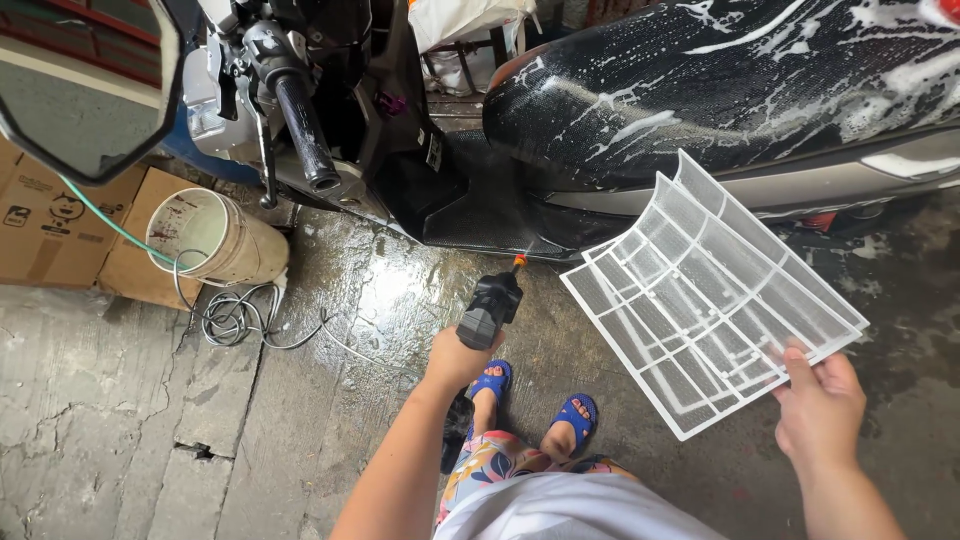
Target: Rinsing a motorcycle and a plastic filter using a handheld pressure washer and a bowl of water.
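Left hand (458, 355): fingers wrapped tight round the grip of a black spray gun (489, 308); orange nozzle points away from the body, toward the scooter's footboard, so spray would go off the feet.
Right hand (820, 405): fingers pinch the near corner of a white mesh filter (712, 290), thumb on top; held out flat and tilted, clear of the body, mesh face open to the nozzle.
Filter position: in the air, just right of the spray gun, its far edge overlapping the scooter's side panel from this view; whether it touches, cannot tell.
Scooter (700, 90): parked straight ahead of the gun, seat streaked with white suds, handlebar grip and mirror to the gun's upper left.
Bucket (215, 235): tipped on its side, well left of the gun, beside flattened cardboard; loose cable coiled below it.
Floor (120, 400): wet concrete, cracked left of the gun; open room there and behind the filter to the right.
Feet: blue sandals just below the gun.
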